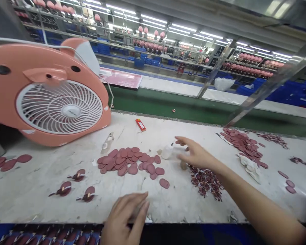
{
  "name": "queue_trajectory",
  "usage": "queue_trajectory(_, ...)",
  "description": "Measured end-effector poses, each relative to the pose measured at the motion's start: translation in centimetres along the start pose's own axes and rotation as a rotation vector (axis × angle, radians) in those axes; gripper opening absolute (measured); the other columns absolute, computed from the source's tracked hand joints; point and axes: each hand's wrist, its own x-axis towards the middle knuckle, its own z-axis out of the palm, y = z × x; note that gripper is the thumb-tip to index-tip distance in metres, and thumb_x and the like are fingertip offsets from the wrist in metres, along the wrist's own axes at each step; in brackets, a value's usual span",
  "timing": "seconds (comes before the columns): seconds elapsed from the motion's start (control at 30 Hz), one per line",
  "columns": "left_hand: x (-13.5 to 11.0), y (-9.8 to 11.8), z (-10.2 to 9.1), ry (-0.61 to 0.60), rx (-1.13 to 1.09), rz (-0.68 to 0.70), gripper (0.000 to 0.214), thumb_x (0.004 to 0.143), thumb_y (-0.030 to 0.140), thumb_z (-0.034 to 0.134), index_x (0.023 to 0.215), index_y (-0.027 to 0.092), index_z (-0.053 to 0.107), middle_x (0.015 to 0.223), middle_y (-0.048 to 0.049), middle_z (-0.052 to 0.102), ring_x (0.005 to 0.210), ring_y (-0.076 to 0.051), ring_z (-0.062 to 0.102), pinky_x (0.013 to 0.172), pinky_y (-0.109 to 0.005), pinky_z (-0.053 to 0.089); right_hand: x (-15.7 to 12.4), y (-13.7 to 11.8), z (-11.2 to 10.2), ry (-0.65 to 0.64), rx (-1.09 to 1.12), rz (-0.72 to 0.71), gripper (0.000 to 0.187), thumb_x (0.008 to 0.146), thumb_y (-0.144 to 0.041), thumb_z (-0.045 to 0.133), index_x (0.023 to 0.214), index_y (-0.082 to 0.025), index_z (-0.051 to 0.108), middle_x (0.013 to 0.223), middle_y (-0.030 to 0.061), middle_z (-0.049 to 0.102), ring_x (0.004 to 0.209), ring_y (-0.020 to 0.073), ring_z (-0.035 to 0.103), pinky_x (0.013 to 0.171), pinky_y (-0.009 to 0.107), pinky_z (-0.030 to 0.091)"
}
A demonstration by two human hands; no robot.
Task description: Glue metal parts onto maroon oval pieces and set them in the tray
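I judged everything by the small translucent white bottle with a dark tip [167,151], which stood or lay (blur kept me from telling) near the middle of the pale, stained tabletop [153,134]. From my right hand [198,155] it lay just off the fingertips, toward the tabletop's left edge. Its long axis seemed to slant, the dark tip pointing up toward the far edge and the right index finger; I could not tell whether they touched.

The right grip was spread and held nothing I could see, thumb parted from fingers on the bottle's side. It was clearly the nearer one: my left hand [125,217] hung at the near edge, loosely curled, with no object visible in its grip. Dark red oval discs [122,160] bordered the bottle's left; a heap of small maroon knotted pieces [206,182] lay below my right wrist.
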Motion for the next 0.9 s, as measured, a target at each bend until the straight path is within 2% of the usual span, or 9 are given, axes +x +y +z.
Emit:
queue_trajectory(0.07, 1.2, 0.3, 2.2, -0.131, 0.271, 0.264, 0.027, 0.074, 0.030, 0.066, 0.101, 0.029, 0.069, 0.101, -0.0046, 0.066, 0.099, -0.025, 0.054, 0.085, -0.035, 0.045, 0.5, 0.7, 2.7, -0.047, 0.025, -0.020, 0.066, 0.066, -0.033, 0.072, 0.126, -0.018, 0.049, 0.120, 0.0115, 0.057, 0.113, 0.0286, 0.048, 0.092, 0.042, 0.041)
queue_trajectory(0.17, 2.6, 0.4, 4.8, -0.280, 0.608, 0.429, 0.030, 0.084, 0.025, 0.053, 0.112, 0.030, 0.062, 0.110, -0.0055, 0.062, 0.104, -0.027, 0.051, 0.083, -0.042, 0.045, 1.5, 0.5, 5.1, -0.038, 0.088, -0.033, 0.039, 0.074, -0.039, 0.065, 0.107, -0.019, 0.058, 0.101, 0.0071, 0.064, 0.096, 0.0244, 0.056, 0.084, 0.037, 0.043)
queue_trajectory(0.23, 3.0, 0.7, 5.8, -0.277, 0.711, 0.417, 0.024, 0.086, 0.025, 0.050, 0.106, 0.027, 0.063, 0.107, -0.0053, 0.061, 0.100, -0.026, 0.051, 0.081, -0.042, 0.044, 1.4, 0.2, 5.1, -0.004, 0.141, -0.023, 0.025, 0.081, -0.039, 0.057, 0.095, -0.019, 0.056, 0.086, 0.0030, 0.064, 0.078, 0.0189, 0.057, 0.072, 0.031, 0.045)
queue_trajectory(0.33, 3.4, 1.4, 6.4, -0.287, 0.737, 0.390, 0.018, 0.087, 0.027, 0.046, 0.096, 0.025, 0.062, 0.104, -0.0048, 0.060, 0.094, -0.025, 0.052, 0.076, -0.041, 0.043, -0.8, -0.4, 4.1, 0.073, 0.204, 0.004, 0.017, 0.082, -0.035, 0.054, 0.090, -0.021, 0.048, 0.080, -0.0009, 0.058, 0.071, 0.0155, 0.054, 0.065, 0.027, 0.042)
queue_trajectory(0.53, 3.4, 2.8, 6.2, -0.331, 0.754, 0.305, 0.006, 0.084, 0.022, 0.049, 0.086, 0.021, 0.055, 0.086, -0.0047, 0.062, 0.084, -0.027, 0.055, 0.068, -0.039, 0.040, -7.0, -1.0, 3.6, 0.022, 0.283, 0.062, 0.020, 0.074, -0.024, 0.063, 0.086, -0.022, 0.047, 0.074, -0.0040, 0.058, 0.066, 0.0142, 0.054, 0.061, 0.025, 0.040)
queue_trajectory(0.6, 3.0, 3.2, 6.0, -0.370, 0.669, 0.250, 0.008, 0.087, 0.023, 0.045, 0.084, 0.022, 0.053, 0.081, -0.0013, 0.063, 0.077, -0.022, 0.058, 0.063, -0.034, 0.041, -8.0, -1.0, 4.3, -0.027, 0.348, 0.100, 0.022, 0.073, -0.024, 0.065, 0.086, -0.021, 0.048, 0.080, -0.0022, 0.062, 0.071, 0.0153, 0.058, 0.064, 0.025, 0.042)
queue_trajectory(0.67, 2.4, 3.3, 5.6, -0.438, 0.424, 0.153, 0.012, 0.088, 0.026, 0.044, 0.083, 0.023, 0.054, 0.079, 0.0007, 0.064, 0.075, -0.018, 0.059, 0.064, -0.029, 0.042, -8.6, -1.1, 4.9, -0.086, 0.506, 0.141, 0.023, 0.073, -0.023, 0.067, 0.086, -0.020, 0.048, 0.082, -0.0012, 0.063, 0.074, 0.0150, 0.059, 0.067, 0.025, 0.043)
queue_trajectory(0.8, 0.4, 2.9, 4.9, -0.465, -0.248, -0.138, 0.013, 0.080, 0.033, 0.060, 0.084, 0.021, 0.061, 0.078, -0.0007, 0.064, 0.074, -0.015, 0.060, 0.069, -0.025, 0.046, -9.9, -2.0, 6.0, -0.152, 1.084, 0.246, 0.033, 0.072, -0.028, 0.072, 0.089, -0.019, 0.045, 0.073, -0.0040, 0.058, 0.061, 0.0084, 0.052, 0.058, 0.020, 0.040)
queue_trajectory(0.9, -1.1, 2.1, 5.1, -0.416, -0.598, -0.201, 0.024, 0.069, 0.027, 0.073, 0.091, 0.021, 0.066, 0.083, -0.0018, 0.064, 0.077, -0.016, 0.061, 0.072, -0.025, 0.049, -10.9, -3.3, 7.0, -0.108, 1.413, 0.324, 0.042, 0.072, -0.033, 0.075, 0.094, -0.020, 0.041, 0.070, -0.0046, 0.057, 0.058, 0.0072, 0.051, 0.054, 0.018, 0.038)
